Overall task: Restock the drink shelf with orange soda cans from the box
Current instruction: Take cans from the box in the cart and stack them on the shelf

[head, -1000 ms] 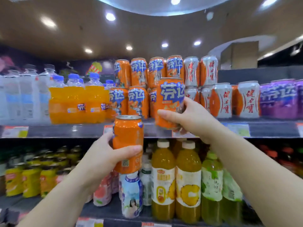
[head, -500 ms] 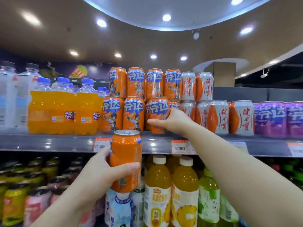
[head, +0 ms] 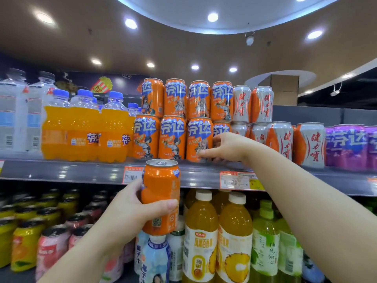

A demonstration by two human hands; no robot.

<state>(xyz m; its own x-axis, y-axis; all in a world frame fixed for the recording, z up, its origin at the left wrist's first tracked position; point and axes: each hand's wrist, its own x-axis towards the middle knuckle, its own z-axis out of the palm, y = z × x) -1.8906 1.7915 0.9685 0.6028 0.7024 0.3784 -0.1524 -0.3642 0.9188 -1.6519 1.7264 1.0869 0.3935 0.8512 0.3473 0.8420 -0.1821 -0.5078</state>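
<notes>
My left hand (head: 130,209) grips an orange soda can (head: 161,186) upright, just in front of and below the grey shelf (head: 81,172) edge. My right hand (head: 228,146) reaches onto the shelf. Its thumb lies across the lower front of another orange soda can (head: 199,133), and its fingers curl at that can's right side. This can stands on the shelf as the third in the front row, under a stacked upper row of orange cans (head: 175,99). The box is out of view.
Orange soda bottles (head: 85,133) and clear water bottles (head: 14,111) stand at the shelf's left. Silver-and-orange cans (head: 279,139) and purple cans (head: 346,146) fill its right. Juice bottles (head: 201,231) and small cans (head: 26,242) crowd the shelf below.
My right hand has carried its can forward and set it down in the front row. The view has tilted upward. My left hand still holds its can.
</notes>
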